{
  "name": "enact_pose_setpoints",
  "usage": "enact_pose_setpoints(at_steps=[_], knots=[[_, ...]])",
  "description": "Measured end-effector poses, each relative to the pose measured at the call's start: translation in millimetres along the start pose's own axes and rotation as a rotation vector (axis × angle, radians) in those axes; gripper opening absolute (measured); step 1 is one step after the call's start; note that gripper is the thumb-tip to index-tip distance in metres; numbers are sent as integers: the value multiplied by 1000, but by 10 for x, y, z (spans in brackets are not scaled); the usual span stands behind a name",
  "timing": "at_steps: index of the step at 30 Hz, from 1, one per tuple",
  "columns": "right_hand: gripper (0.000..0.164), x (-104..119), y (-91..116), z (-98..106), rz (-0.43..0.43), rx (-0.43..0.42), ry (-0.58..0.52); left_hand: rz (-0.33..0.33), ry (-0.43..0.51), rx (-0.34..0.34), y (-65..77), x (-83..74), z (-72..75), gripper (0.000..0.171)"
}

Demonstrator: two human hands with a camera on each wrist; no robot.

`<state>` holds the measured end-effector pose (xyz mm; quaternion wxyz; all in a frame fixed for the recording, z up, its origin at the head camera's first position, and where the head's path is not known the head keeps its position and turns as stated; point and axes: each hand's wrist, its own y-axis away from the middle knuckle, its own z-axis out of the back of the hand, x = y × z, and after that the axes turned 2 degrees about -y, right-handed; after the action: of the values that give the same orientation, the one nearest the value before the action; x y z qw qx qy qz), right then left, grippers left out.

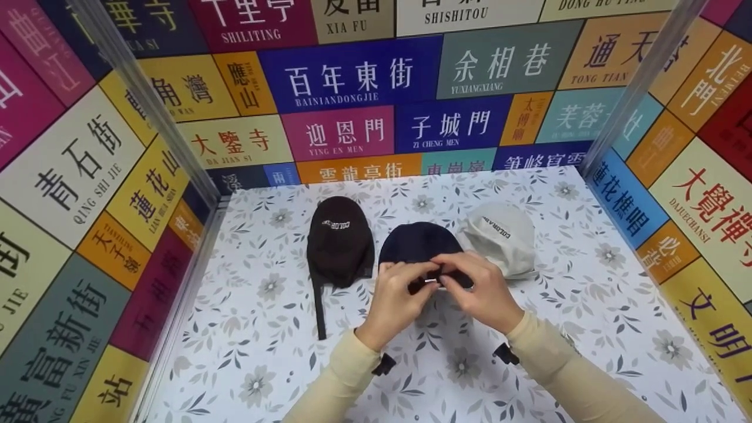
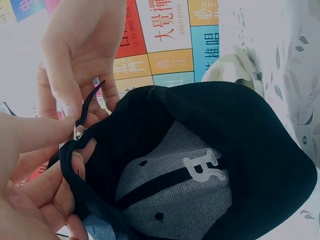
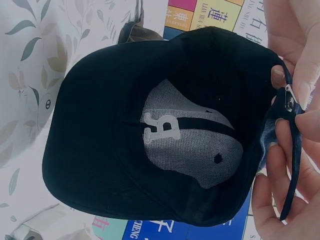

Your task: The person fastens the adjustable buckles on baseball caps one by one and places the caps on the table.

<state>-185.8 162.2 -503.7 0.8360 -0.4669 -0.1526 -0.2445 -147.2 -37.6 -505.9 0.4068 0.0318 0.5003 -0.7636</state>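
Observation:
A navy baseball cap [image 1: 418,242] is held by both hands at its back edge, the brim facing away from the person. Its hollow shows in the wrist views, with pale mesh lining and a white letter-shaped patch [image 3: 162,127]. The left hand [image 1: 395,295] pinches the back edge beside the small metal buckle [image 3: 290,100]. On the other side, the right hand [image 1: 483,289] pinches at the buckle and the strap [image 3: 294,175]. The strap's loose end sticks out past the right fingers. Thumbs and fingertips of both hands nearly meet at the buckle.
To the left lies a dark brown cap [image 1: 339,238] with white lettering, its long strap [image 1: 319,311] trailing toward the person. A pale grey cap [image 1: 505,238] with dark lettering lies at the right. Flower-patterned covering spans the table [image 1: 282,364]; colourful sign panels [image 1: 352,76] wall three sides.

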Motion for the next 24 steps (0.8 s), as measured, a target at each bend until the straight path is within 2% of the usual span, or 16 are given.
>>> enact_pose_setpoints(at_steps=[9, 24], knots=[[40, 3, 12, -8, -2, -4, 10, 3, -7, 25, -11, -21, 8, 28], [41, 8, 35, -4, 3, -15, -15, -14, -20, 11, -21, -49, -11, 27]])
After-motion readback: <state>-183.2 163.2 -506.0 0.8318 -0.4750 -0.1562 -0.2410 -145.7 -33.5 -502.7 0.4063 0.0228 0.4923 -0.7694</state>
